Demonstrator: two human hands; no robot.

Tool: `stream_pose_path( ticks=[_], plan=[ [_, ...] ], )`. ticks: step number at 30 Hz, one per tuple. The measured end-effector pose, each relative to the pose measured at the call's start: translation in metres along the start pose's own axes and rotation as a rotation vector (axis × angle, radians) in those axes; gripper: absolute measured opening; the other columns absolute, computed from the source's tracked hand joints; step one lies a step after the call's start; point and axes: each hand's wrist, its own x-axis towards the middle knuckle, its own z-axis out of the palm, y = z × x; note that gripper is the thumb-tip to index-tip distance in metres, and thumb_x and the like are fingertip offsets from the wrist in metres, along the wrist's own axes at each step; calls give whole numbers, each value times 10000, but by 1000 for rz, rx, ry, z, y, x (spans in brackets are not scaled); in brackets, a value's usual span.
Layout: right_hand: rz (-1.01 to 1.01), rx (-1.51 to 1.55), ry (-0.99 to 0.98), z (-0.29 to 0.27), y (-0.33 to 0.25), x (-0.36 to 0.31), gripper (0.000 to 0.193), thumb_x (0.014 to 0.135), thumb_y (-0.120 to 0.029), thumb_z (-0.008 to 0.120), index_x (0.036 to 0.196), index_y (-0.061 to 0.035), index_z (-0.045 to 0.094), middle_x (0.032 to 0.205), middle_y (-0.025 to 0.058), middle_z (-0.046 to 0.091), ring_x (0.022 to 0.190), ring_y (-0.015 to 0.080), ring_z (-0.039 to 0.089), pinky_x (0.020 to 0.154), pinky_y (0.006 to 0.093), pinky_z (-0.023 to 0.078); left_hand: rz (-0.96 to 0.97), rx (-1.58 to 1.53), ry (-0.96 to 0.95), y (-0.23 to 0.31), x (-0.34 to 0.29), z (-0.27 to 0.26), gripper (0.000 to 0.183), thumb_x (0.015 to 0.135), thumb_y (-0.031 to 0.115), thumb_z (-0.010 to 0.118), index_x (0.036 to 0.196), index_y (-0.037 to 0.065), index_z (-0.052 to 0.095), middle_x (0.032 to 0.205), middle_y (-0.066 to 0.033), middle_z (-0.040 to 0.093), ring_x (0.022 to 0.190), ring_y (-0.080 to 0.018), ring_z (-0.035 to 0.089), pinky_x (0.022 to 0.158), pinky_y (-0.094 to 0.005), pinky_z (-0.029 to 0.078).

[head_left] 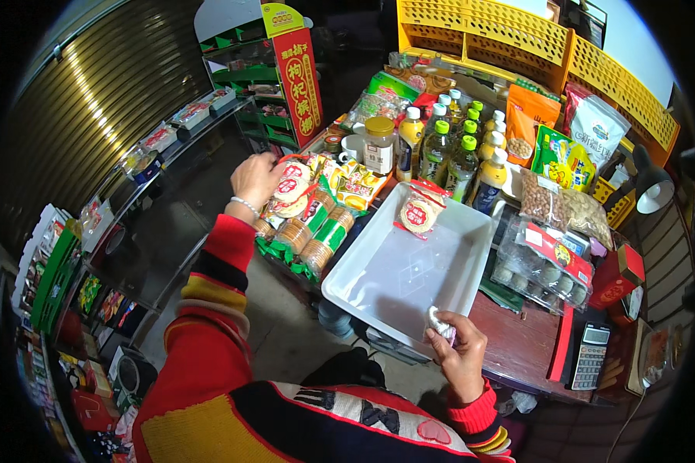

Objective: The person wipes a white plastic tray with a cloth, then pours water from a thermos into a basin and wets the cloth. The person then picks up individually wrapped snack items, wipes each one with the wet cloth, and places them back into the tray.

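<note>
My left hand [256, 185] is at the left end of the snack pile, its fingers bent in at the edge of a clear biscuit packet [292, 185] with a red and white label. Under and beside that packet lie sleeves of round biscuits [320, 239] in green wrapping and a yellow snack bag [361, 187]. My right hand [459, 355] pinches a crumpled white cloth [442, 326] over the near right rim of a white plastic tray [363, 302]. A similar red-labelled biscuit packet [419, 212] rests inside the tray, against its far end.
Several drink bottles [462, 166] and a lidded jar [378, 147] stand behind the tray. To the right are clear egg cartons [544, 270], bagged nuts [547, 201], a calculator [591, 355] and a lamp [653, 187]. Glass display shelves [170, 231] line the left.
</note>
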Motion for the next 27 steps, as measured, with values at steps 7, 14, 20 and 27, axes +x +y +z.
stream_pose_path(
  ticks=[7, 14, 20, 27],
  plan=[
    [3, 8, -3, 2, 1, 0, 265, 743, -7, 767, 994, 12, 684, 864, 173, 685, 734, 265, 662, 664, 332, 515, -339, -54, -357, -62, -10, 38, 662, 793, 697, 603, 695, 55, 728, 714, -162, 690, 728, -318, 690, 702, -414, 527],
    [-59, -70, 32, 1, -13, -2, 253, 757, -17, 760, 997, 5, 684, 882, 169, 691, 742, 281, 664, 678, 338, 524, -452, -469, -429, -80, -2, 73, 616, 745, 619, 745, 553, 44, 633, 529, -69, 604, 497, -162, 601, 514, -324, 472],
    [-25, -13, 45, 2, -7, -5, 253, 765, -12, 761, 1004, 5, 683, 875, 158, 692, 733, 249, 663, 672, 330, 526, -595, -1046, -216, -50, -9, 46, 233, 830, 221, 758, 908, 43, 630, 768, -48, 672, 617, -109, 616, 527, -221, 460],
    [319, 524, 106, -6, -35, -4, 234, 863, -19, 704, 1088, 22, 654, 827, 87, 685, 636, 112, 621, 497, 224, 476, -491, -1807, -196, 22, -40, 0, 275, 913, 15, 593, 1183, -30, 575, 1105, -153, 678, 999, -253, 687, 922, -421, 556]
  ],
)
